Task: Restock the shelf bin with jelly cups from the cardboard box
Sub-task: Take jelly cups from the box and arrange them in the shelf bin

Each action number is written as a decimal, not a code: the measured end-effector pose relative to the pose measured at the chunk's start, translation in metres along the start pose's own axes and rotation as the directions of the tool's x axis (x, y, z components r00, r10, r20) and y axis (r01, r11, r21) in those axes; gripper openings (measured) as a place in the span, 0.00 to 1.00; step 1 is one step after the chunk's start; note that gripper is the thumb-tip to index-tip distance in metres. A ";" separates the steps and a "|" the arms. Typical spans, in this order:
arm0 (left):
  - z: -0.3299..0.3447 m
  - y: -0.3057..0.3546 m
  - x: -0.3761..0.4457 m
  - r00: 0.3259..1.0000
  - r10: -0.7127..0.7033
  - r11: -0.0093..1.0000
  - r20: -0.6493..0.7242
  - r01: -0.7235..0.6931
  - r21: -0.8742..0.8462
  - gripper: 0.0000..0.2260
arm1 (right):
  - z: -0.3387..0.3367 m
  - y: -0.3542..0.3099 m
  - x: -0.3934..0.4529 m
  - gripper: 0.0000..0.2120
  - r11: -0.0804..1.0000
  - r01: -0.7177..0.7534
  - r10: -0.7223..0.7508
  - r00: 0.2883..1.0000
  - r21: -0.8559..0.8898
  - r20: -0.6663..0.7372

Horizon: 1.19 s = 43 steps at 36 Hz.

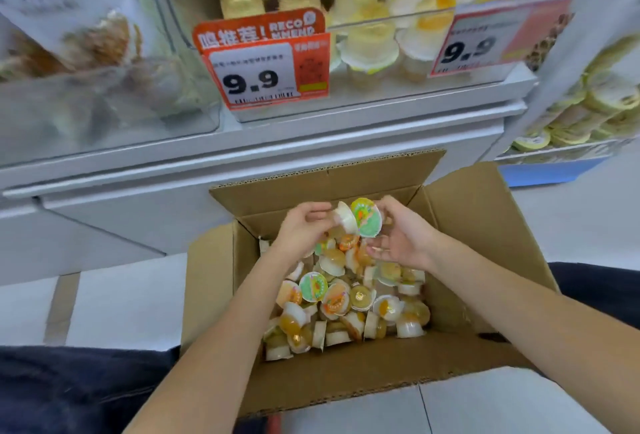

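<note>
Over the open cardboard box [349, 385], standing on the floor directly below the clear shelf bin [391, 94], both hands are gathering jelly cups [346, 305]. The left hand [303, 231] is pinching a white-sided cup [344, 217] at its fingertips, fingers curled round it. The right hand [403, 237] is gripping a green-lidded cup [366, 218] between thumb and fingers, lid tilted toward the camera. The two cups are touching, apparently being bunched so several can go up at once. Loose cups are lying heaped beneath the palms; the bin above is already holding stock.
</note>
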State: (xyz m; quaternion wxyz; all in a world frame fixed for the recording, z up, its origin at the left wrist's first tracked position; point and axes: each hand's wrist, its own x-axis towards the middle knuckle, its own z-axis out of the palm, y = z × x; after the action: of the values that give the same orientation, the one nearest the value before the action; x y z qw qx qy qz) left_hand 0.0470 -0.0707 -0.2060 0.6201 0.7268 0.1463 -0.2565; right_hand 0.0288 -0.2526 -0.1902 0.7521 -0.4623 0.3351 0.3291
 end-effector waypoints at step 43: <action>-0.018 0.174 -0.135 0.870 0.383 0.917 0.309 -0.318 -0.241 0.19 | 0.060 -0.090 -0.173 0.33 -0.070 0.807 -0.691 0.385 -0.586 0.612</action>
State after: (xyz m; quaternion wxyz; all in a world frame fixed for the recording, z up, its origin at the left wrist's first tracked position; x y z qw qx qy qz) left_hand 0.0310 -0.0718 0.0142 0.7362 0.6241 -0.0784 -0.2497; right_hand 0.0161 -0.2615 0.0134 0.4902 -0.8404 -0.2310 -0.0019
